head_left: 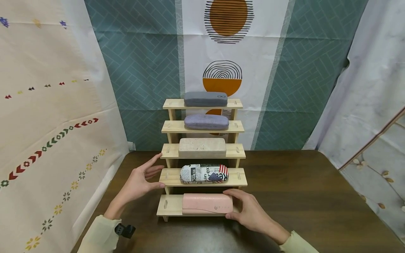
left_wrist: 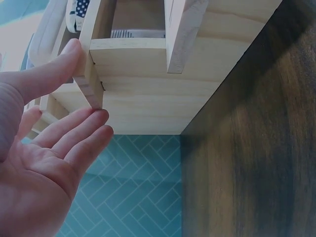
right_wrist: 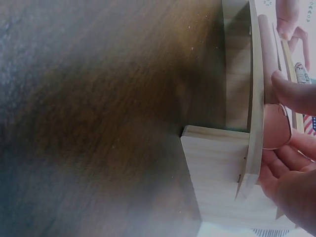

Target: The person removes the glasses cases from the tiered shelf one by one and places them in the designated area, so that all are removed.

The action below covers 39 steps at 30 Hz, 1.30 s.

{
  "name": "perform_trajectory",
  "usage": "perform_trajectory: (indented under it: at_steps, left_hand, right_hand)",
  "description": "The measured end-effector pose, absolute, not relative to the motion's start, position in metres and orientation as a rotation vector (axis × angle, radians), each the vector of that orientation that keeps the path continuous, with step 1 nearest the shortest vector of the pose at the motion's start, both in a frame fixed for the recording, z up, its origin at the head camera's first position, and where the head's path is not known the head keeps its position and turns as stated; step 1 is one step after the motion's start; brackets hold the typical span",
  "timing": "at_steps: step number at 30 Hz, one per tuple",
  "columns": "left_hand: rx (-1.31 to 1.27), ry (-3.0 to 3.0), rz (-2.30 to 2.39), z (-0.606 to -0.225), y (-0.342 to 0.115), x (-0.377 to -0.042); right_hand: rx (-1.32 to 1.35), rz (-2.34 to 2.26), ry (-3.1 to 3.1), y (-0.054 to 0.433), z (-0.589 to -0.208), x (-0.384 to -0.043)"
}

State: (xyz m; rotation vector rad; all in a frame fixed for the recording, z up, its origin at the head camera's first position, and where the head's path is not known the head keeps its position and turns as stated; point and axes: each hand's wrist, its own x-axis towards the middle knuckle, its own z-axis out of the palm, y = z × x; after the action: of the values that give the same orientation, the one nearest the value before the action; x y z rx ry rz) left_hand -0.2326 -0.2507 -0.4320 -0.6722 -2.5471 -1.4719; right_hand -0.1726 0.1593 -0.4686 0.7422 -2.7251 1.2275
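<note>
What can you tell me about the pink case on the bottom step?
The pink case is a long, closed box with rounded edges and a smooth, leather-like surface. A seam crosses its front, curving toward the right, beneath a small dark emblem. It lies lengthwise across the lowest step of the wooden rack. The right hand holds its right end, thumb toward the front, fingers toward the back.

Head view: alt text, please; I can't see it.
A person's right grip holds the right end of a pink case on the lowest tier of a five-tier wooden stand, while the left grip touches the stand's left edge. Going up, one per tier: printed case, cream case, purple case, grey case.
</note>
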Motion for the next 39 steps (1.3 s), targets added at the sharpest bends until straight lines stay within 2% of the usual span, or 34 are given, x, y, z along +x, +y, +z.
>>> perform_trajectory:
  at_steps: [39]
  left_hand:
    - [-0.666,-2.556,-1.487,-0.4319,-0.2507,-0.2334]
  right_hand:
    - [0.682,1.278,-2.723,0.1507,-0.4703,-0.1745]
